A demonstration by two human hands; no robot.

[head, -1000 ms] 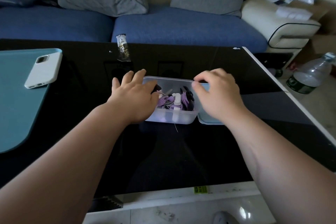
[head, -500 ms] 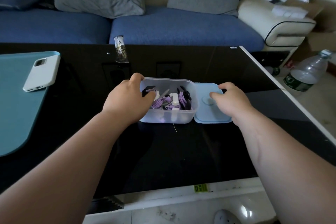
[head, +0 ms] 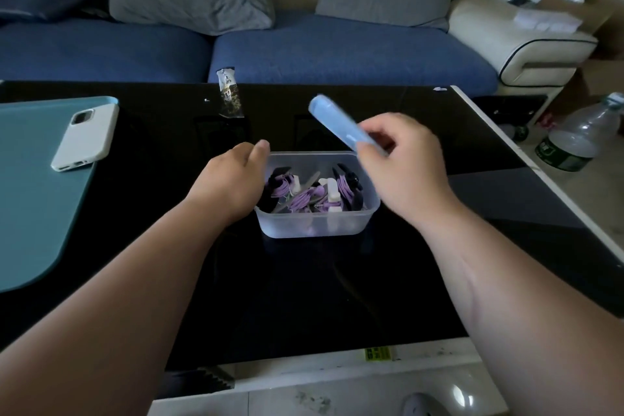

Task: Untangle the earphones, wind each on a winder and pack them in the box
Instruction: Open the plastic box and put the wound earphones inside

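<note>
Pinching a light-blue plastic lid, the right hand fingers hover over the clear plastic box that the left hand grips. Below them, purple earphones lie wound and packed; only closing seems left.

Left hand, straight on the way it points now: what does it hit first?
The clear box. The left hand grips its left wall, thumb at the rim, so going on would likely shove the box rightward, under the right hand holding the lid. Depth is unclear.
</note>
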